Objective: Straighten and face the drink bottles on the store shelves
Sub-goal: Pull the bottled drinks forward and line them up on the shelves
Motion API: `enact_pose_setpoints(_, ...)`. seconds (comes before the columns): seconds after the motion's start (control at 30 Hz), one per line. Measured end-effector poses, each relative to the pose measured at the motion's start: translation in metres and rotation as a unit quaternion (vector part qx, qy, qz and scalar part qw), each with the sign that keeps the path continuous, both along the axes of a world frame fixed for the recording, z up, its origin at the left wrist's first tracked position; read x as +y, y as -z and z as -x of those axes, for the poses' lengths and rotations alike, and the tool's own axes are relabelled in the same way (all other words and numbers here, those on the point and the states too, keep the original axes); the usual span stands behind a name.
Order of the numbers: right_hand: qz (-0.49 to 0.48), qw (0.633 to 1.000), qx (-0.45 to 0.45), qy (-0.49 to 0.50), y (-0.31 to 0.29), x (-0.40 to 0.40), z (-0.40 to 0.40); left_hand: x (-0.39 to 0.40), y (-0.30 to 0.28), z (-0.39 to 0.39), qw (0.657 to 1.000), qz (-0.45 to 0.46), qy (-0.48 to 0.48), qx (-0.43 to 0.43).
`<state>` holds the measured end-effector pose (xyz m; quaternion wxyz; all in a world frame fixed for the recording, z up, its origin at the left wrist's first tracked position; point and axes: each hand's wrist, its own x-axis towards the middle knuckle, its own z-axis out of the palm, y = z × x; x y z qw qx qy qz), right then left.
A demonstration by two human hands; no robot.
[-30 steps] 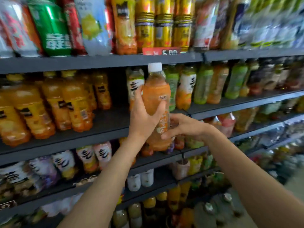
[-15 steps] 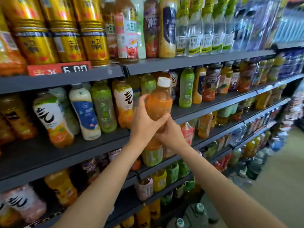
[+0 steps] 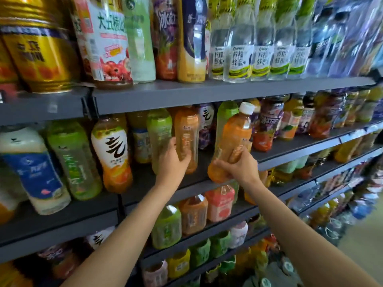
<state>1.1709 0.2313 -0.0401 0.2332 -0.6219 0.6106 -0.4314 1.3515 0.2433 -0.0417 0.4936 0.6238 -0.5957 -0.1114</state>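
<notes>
The right hand (image 3: 240, 167) grips a tilted white-capped orange plastic bottle (image 3: 232, 139); to its left, the left hand (image 3: 172, 162) grips an upright orange plastic bottle (image 3: 186, 135).

Glossy clear-plastic orange bottle (image 3: 232, 146), shiny gold metal can (image 3: 39, 56), matt grey metal shelf (image 3: 207, 94).

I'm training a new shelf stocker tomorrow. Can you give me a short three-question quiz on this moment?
1. True or false: the right hand holds the tilted orange bottle with the white cap near its base.
2. What does the left hand have its grip on? A) a gold can B) an orange bottle standing on the shelf C) nothing
3. Fill in: both orange bottles are at the ____ shelf, below the clear lemon-honey water bottles.

Key: 1 true; 2 B; 3 second
</notes>
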Motion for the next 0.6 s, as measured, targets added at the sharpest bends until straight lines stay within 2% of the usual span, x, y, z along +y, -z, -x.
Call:
enact_pose_setpoints(0.13,0.005,0.998,0.044,-0.054,0.001,-0.035,0.0,-0.014,0.004,0.03,0.993,-0.017,-0.116,-0.034)
enact_pose_setpoints(0.23,0.009,0.988,0.11,-0.104,-0.001,-0.05,0.0,-0.023,0.0,0.054,0.976,-0.064,-0.202,-0.039)
enact_pose_setpoints(0.33,0.012,0.984,0.126,-0.128,0.0,-0.062,0.006,-0.032,0.0,0.066,0.954,-0.099,-0.277,-0.063)
enact_pose_setpoints(0.6,0.022,0.978,0.121,-0.17,0.006,-0.08,0.015,-0.011,-0.002,0.063,0.933,-0.127,-0.33,-0.067)
